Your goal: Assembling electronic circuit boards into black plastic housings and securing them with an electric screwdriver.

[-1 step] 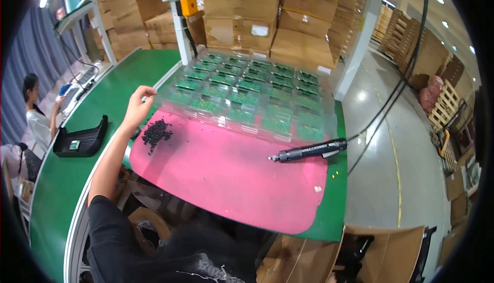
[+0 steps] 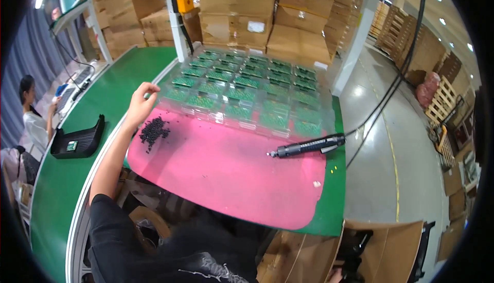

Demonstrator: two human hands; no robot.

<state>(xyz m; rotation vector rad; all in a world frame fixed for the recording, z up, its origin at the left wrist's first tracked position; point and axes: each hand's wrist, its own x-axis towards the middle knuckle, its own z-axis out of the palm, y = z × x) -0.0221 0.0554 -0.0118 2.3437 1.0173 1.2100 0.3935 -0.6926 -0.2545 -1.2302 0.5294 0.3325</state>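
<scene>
My left hand [image 2: 139, 105] reaches out over the green bench, its fingers curled on the near-left corner of a clear plastic tray [image 2: 329, 109]. The tray holds several green circuit boards [image 2: 242, 95] in rows. Just below the hand, a small heap of black screws [image 2: 154, 130] lies on a pink mat [image 2: 226, 175]. A black electric screwdriver [image 2: 309, 145] rests on the mat's right side, tip pointing left, its cable running up to the right. My right hand is out of sight.
A black tray [image 2: 80, 140] with one small green board sits on the green conveyor belt [image 2: 56, 190] at left. Another person [image 2: 33, 123] sits beyond it. Stacked cardboard boxes [image 2: 247, 10] stand behind the bench. An open carton [image 2: 391, 252] is at the lower right.
</scene>
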